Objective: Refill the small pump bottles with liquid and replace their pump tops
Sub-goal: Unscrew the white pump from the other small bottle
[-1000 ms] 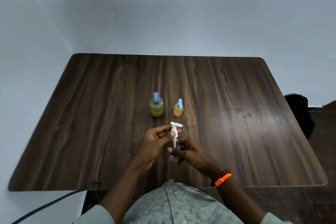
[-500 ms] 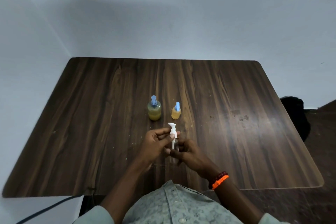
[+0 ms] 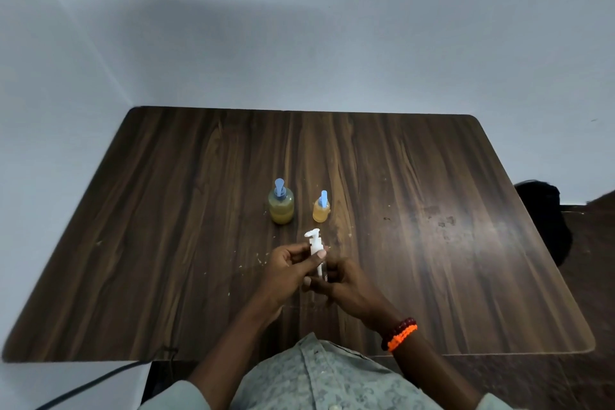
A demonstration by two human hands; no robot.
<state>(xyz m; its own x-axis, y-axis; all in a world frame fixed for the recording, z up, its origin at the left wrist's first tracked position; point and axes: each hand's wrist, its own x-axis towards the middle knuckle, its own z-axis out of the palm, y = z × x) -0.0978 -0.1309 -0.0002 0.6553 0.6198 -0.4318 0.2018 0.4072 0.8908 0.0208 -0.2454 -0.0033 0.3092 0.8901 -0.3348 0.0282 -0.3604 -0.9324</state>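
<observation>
2 bottles (image 3: 281, 208) stand filled and capped on the counter (image 3: 432, 176), while the left hand (image 3: 286, 268) pinches the white pump (image 3: 314, 241) and the right hand (image 3: 346, 283) closes its grip on a 3rd bottle (image 3: 324, 276), apparently unfinished.

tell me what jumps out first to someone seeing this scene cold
Both hands meet near the table's front middle: the left hand pinches a white pump top while the right hand grips the small bottle under it. Just beyond stand two blue-topped bottles of yellowish liquid, a larger one left of a smaller one. An orange and dark red bracelet circles the right wrist.
</observation>
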